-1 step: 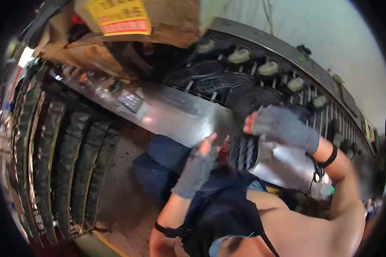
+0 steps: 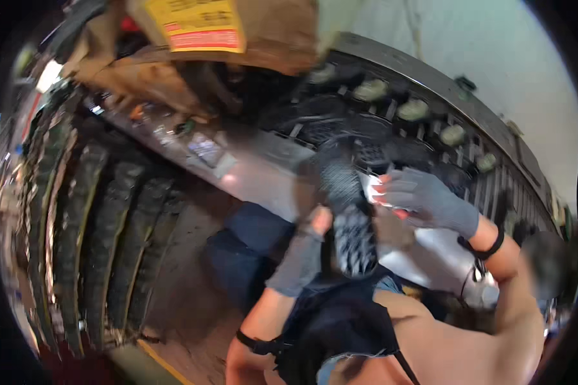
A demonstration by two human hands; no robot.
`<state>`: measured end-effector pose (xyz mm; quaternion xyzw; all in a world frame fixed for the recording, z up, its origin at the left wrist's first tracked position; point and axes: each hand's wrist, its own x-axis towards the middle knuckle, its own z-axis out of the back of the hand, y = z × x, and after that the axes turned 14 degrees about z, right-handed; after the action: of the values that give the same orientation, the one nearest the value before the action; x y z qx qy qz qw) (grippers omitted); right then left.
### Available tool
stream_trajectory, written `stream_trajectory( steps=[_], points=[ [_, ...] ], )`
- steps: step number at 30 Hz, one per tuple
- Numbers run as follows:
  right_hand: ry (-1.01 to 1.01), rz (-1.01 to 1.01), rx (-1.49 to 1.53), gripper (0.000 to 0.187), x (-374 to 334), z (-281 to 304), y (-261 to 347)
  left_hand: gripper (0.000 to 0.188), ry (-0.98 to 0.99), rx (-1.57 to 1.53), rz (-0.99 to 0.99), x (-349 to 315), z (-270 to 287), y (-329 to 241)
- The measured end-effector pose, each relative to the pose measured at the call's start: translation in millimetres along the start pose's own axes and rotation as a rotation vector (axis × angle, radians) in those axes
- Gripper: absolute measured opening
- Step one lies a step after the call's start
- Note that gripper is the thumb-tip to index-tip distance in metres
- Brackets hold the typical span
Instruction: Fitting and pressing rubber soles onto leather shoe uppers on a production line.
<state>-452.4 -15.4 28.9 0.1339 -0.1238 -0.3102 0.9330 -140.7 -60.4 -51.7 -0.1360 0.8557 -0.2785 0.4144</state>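
A black shoe (image 2: 350,205) is held sole-up in front of my body, its chunky tread toward me. My left hand (image 2: 300,260), in a grey fingerless glove, grips its left side with the thumb along the edge. Its other fingers are hidden behind the shoe. Just right of the shoe is my right hand (image 2: 424,197), gloved the same way, with its fingers curled together. A bright white patch shows at those fingertips; blur hides whether it is a held thing or a reflection.
Beyond the hands runs a roller conveyor (image 2: 494,170) carrying several dark shoes with pale parts (image 2: 412,110). A metal worktop (image 2: 263,186) lies ahead, with small items at its left. Dark racks (image 2: 103,244) stand left. Cardboard boxes (image 2: 276,38) sit at the far side.
The shoe has come up between my hands and its sole now shows more fully. My right hand has moved slightly down, off the shoe's top; my left thumb now lies against its side.
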Motion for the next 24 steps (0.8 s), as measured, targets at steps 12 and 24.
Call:
stream_trajectory(
  steps=[12, 24],
  points=[
    [-0.657, -0.594, 2.113, 0.034, -13, -251, -44, 0.042, -0.527, -0.185, -0.175, -38, 83, 101],
    [-1.101, -1.233, 0.658, 0.046, -249, -79, -134, 0.037, -1.068, 0.498, -0.766, -87, 112, 58]
  ],
)
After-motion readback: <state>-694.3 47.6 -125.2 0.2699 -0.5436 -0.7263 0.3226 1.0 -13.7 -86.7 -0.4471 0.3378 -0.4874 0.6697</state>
